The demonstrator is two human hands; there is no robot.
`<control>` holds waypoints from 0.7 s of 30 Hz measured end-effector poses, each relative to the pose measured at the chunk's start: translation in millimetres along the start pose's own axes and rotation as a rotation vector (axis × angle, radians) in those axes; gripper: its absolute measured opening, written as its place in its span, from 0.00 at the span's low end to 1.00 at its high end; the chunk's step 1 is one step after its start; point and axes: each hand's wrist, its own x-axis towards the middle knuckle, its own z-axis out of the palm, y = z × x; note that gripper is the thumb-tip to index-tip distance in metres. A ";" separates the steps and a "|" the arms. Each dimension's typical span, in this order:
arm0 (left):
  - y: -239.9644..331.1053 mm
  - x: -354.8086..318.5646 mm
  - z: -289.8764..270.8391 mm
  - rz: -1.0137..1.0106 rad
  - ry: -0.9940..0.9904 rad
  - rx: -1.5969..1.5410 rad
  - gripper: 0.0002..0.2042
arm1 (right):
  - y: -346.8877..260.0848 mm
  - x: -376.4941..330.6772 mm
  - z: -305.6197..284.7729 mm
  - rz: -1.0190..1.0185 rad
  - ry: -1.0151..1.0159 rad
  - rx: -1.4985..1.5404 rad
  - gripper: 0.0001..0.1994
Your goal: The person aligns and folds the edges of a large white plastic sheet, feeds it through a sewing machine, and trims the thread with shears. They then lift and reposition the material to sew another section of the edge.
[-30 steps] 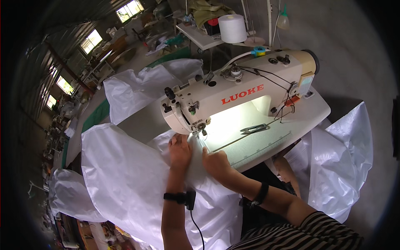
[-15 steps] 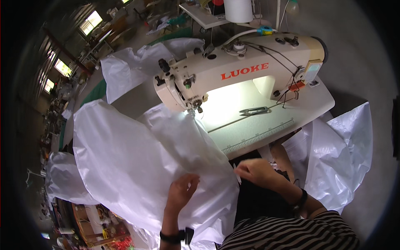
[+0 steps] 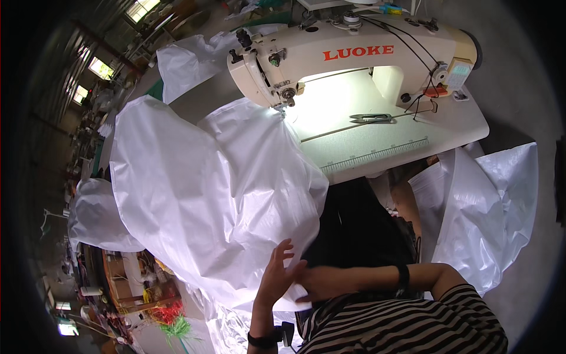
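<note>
A large white sheet of shiny, plastic-like fabric (image 3: 188, 183) hangs toward me from the needle area of a cream sewing machine (image 3: 348, 53). Its upper corner lies at the presser foot (image 3: 282, 110). Over the sheet's near edge my left hand (image 3: 276, 277) is raised, fingers apart, holding nothing. Just to its right, my right hand (image 3: 321, 283) reaches across my lap. The two hands are close together and seem to meet at the wrist or thumb. The right fingers are blurred and partly hidden, so their grip does not show.
Thread snips (image 3: 371, 118) rest on the lit machine bed (image 3: 354, 159). More white sheeting (image 3: 489, 206) hangs at the right, and another white piece (image 3: 188, 62) lies behind the machine. At the lower left, a wooden shelf (image 3: 127, 283) holds red and green string bundles (image 3: 171, 318).
My right hand has swung left and down across my lap to the left hand. The left hand has shifted right and opened its fingers. The view has tilted, and the sheet has more folds.
</note>
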 end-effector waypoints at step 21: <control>-2.8 -57.9 -54.8 0.080 0.662 0.650 0.23 | 40.5 16.5 -46.7 0.272 0.554 0.255 0.21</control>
